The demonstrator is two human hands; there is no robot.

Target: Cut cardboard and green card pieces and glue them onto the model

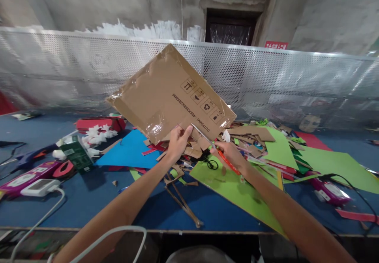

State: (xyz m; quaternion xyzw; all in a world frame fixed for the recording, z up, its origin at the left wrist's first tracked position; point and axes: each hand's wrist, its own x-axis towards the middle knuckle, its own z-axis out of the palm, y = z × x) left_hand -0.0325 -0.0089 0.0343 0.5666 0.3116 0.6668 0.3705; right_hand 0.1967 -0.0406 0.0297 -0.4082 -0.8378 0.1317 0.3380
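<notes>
A large brown cardboard sheet (156,89) with printed symbols and shiny tape on its edges is held up, tilted, above the table. My left hand (179,139) pinches its lower edge, thumb on the printed face. In my right hand (229,154) is a pair of scissors (225,161) with orange handles. Their blades reach up and left onto the lower part of the cardboard, close to my left thumb. Whether the blades are parted is too fine to see. Under both hands lie cardboard scraps (254,133) and a light green sheet (237,192).
A blue sheet (130,148), a green box (77,154), a red case (100,124) and a white power bank (40,187) with a cable lie left. At right are more green sheets (340,166) and a purple device (331,192). A perforated metal screen (89,69) stands behind the table.
</notes>
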